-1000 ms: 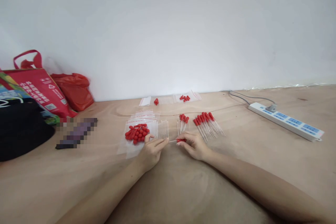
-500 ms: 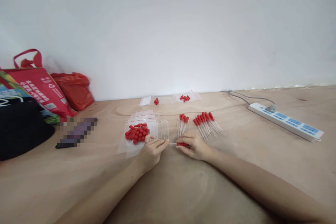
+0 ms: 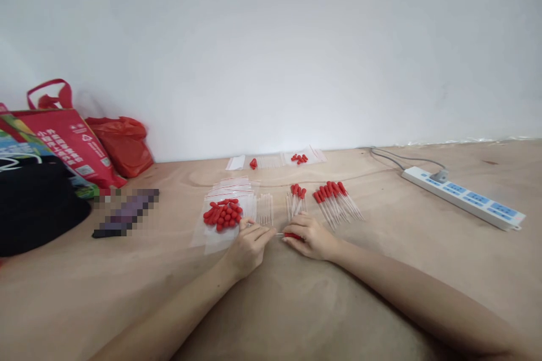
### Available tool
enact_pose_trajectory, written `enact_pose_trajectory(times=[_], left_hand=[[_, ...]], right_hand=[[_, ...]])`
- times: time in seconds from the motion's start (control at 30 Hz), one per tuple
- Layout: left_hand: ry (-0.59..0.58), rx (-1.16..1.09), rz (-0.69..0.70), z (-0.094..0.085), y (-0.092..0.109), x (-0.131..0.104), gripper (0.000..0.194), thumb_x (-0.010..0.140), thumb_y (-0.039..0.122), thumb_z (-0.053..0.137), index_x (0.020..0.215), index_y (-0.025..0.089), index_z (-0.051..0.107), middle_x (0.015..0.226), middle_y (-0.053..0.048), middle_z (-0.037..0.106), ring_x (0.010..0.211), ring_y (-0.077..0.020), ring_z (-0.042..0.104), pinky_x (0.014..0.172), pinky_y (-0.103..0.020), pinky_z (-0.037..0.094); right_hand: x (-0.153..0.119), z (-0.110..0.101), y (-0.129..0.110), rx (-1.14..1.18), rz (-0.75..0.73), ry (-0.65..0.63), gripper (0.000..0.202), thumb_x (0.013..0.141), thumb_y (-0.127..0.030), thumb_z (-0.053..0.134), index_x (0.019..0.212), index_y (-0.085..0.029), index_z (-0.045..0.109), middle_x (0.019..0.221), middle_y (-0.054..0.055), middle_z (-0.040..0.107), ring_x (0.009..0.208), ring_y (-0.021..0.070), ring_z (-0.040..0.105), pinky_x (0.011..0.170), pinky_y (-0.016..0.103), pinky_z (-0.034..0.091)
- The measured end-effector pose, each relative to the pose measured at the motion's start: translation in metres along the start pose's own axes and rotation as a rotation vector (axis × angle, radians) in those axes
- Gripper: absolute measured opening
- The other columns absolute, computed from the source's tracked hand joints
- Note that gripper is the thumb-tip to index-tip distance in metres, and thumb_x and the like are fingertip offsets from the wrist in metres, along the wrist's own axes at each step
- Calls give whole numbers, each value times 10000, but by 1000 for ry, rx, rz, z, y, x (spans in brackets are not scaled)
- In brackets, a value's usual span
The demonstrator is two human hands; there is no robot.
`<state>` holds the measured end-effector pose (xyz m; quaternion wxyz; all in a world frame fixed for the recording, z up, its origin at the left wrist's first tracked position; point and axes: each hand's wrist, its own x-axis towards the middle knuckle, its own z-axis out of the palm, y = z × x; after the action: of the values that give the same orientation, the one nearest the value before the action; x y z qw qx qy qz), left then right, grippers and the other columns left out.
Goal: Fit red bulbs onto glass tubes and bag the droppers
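Note:
Between the fingertips of my left hand (image 3: 253, 245) is a thin clear dropper tube (image 3: 279, 234), mostly hidden by the fingers. At the tube's right end, my right hand (image 3: 311, 237) is closed on a red rubber bulb (image 3: 293, 236). Whether the tube sits inside the bulb I cannot tell. Loose red bulbs (image 3: 222, 214) are heaped on clear zip bags (image 3: 215, 241) left of my hands. Several bare tubes (image 3: 265, 208) lie just beyond my left hand. Droppers with red bulbs form one small group (image 3: 298, 192) beyond my right hand and a larger group (image 3: 334, 197) to its right.
Against the wall lie another bag with red bulbs (image 3: 299, 158) and clear tubes (image 3: 271, 162). A white power strip (image 3: 463, 197) with a cord is on the right. At left are a blurred-out dark phone-like object (image 3: 127, 214), a black hat (image 3: 40, 208) and red bags (image 3: 121, 144).
My left hand has moved slightly right, closer to my right hand, and less of the tube shows between them. The whole view has shifted a little.

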<state>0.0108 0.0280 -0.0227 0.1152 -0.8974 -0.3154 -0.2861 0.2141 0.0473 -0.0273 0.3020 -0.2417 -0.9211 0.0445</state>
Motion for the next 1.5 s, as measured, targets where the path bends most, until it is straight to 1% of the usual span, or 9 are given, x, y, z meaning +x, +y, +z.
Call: enact_pose_trajectory(times=[0.17, 0.3, 0.43, 0.57, 0.77, 0.93, 1.07, 1.23, 1.5], left_hand=[[49, -92, -95, -1, 3, 3, 264, 820, 89, 368, 915, 185, 596, 747, -38, 682, 644, -141, 598, 774, -359, 347], [165, -176, -209, -1, 6, 9, 194, 845, 171, 412, 937, 188, 583, 710, -15, 687, 595, -121, 606, 803, -357, 360], [174, -311, -159, 4, 7, 11, 235, 850, 170, 422, 1052, 194, 539, 736, 2, 691, 584, -99, 608, 824, -324, 393], [143, -364, -109, 5, 7, 10, 324, 834, 176, 463, 1158, 185, 467, 842, -24, 683, 732, -118, 624, 857, -334, 396], [63, -257, -219, -3, 4, 10, 225, 796, 211, 509, 1010, 173, 565, 872, -54, 649, 836, -178, 577, 767, -346, 406], [-4, -175, -269, -2, 4, 10, 141, 785, 202, 503, 873, 204, 614, 884, -39, 632, 850, -187, 556, 782, -367, 347], [-35, -120, -295, -2, 4, 9, 125, 778, 207, 511, 811, 227, 630, 893, -28, 627, 870, -198, 546, 807, -391, 295], [-58, -107, -311, -1, 4, 8, 134, 783, 222, 503, 792, 237, 636, 899, -24, 623, 873, -198, 540, 815, -399, 266], [-86, -102, -343, -4, 6, 9, 140, 781, 225, 497, 772, 233, 636, 899, -23, 623, 877, -196, 533, 815, -399, 254]], right_hand=[[6, -5, 1, 114, 39, 84, 178, 837, -261, 445, 867, -166, 593, 764, 73, 604, 719, 159, 546, 679, 296, 421], [14, -11, 1, 450, 229, 261, 213, 808, -297, 505, 990, -190, 538, 767, 36, 579, 688, 128, 544, 652, 263, 445], [19, -6, -2, 742, 399, 372, 265, 769, -336, 547, 979, -197, 461, 736, -1, 522, 647, 104, 506, 612, 236, 437], [25, -8, 5, 812, 461, 432, 284, 756, -358, 534, 981, -191, 489, 717, -10, 496, 633, 99, 485, 590, 226, 417], [19, -47, 56, 356, 735, 391, 342, 737, -296, 509, 1048, -162, 557, 614, -18, 545, 546, 107, 486, 563, 238, 389], [2, -55, 82, -187, 909, 145, 248, 733, -249, 480, 929, -183, 618, 667, 24, 629, 626, 148, 561, 583, 235, 353], [-1, -46, 83, -378, 933, 28, 327, 769, -308, 465, 1054, -176, 560, 868, 74, 650, 830, 200, 569, 690, 273, 335], [-1, -45, 80, -459, 908, 10, 356, 777, -370, 480, 1074, -179, 530, 979, 102, 611, 933, 234, 526, 746, 316, 292], [12, -40, 51, -386, 864, -42, 245, 784, -366, 452, 771, -174, 604, 809, 66, 647, 831, 201, 555, 744, 306, 274]])
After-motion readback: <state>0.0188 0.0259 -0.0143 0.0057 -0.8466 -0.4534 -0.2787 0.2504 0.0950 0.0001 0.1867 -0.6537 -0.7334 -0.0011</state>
